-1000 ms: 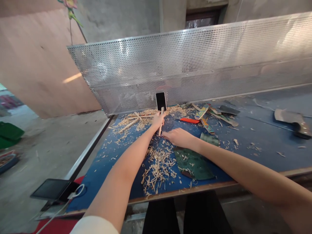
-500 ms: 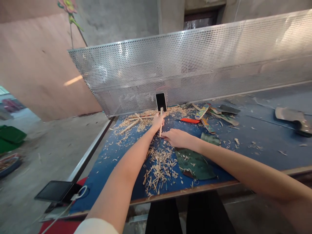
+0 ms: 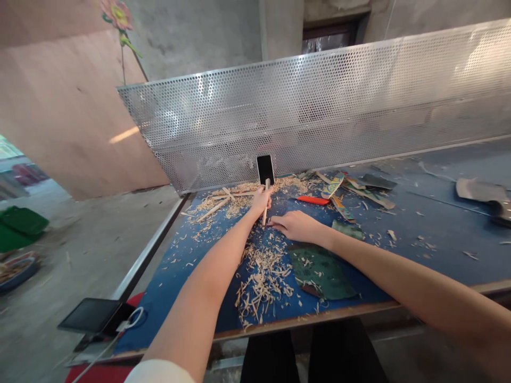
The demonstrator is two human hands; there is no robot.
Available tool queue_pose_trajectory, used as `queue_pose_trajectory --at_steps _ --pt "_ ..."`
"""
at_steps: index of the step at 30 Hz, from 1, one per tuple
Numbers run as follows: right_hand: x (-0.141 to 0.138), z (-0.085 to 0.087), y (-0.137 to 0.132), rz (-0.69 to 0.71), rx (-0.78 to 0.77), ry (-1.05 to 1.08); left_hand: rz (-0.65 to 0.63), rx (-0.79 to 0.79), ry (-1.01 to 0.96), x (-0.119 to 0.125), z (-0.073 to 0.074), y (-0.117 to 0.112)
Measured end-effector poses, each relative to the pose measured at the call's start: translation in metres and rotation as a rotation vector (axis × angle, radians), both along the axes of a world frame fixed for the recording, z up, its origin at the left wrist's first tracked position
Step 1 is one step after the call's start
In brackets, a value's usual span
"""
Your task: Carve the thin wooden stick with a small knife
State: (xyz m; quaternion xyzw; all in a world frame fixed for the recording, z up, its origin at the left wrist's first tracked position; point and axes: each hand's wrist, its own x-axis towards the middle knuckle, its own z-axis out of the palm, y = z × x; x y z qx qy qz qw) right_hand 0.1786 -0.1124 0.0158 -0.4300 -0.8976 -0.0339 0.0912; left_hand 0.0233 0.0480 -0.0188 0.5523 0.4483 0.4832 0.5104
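My left hand (image 3: 262,199) is wrapped round a pale wooden stick (image 3: 264,215), which points away from me over the table. The stick's far end stands in front of a dark-screened phone (image 3: 265,169). Close to its near end is my right hand (image 3: 297,226), with thumb and fingers pinched together. Whatever lies in that pinch is too small to make out. Curled wood shavings (image 3: 265,276) are heaped below the hands. Beside them, under my right forearm, a dark green sheet (image 3: 321,274) with a curved edge lies flat.
A perforated metal panel (image 3: 279,117) stands along the back of the blue table (image 3: 179,287). Right of the hands lie a red-handled tool (image 3: 313,200), printed strips (image 3: 333,185) and a bent sheet (image 3: 479,190). Several wooden sticks (image 3: 213,208) rest at left. A black device (image 3: 90,315) with a cable sits at the front-left corner.
My right hand has drawn slightly away from the stick's near end, leaving a small gap. The left hand keeps hold of the stick. The whole view has shifted a little.
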Motion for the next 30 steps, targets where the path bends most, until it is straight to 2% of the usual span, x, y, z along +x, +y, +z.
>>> queue_pose_trajectory --at_steps 5,13,16,23,30 --pt "-0.001 -0.007 0.001 0.019 0.003 0.010 -0.016 -0.008 -0.025 0.000 0.000 -0.001" --pt "-0.011 0.000 -0.005 0.012 -0.117 0.036 0.015 0.015 0.017 -0.001 -0.002 -0.001" --pt "-0.012 0.002 -0.009 0.046 -0.108 0.013 0.001 0.005 0.001 0.000 -0.003 0.000" --pt "-0.004 0.008 -0.009 -0.001 -0.015 -0.037 0.000 -0.017 -0.024 0.001 -0.001 0.002" --pt "0.011 0.012 0.006 -0.066 -0.022 0.120 -0.018 -0.025 -0.082 0.001 -0.002 -0.001"
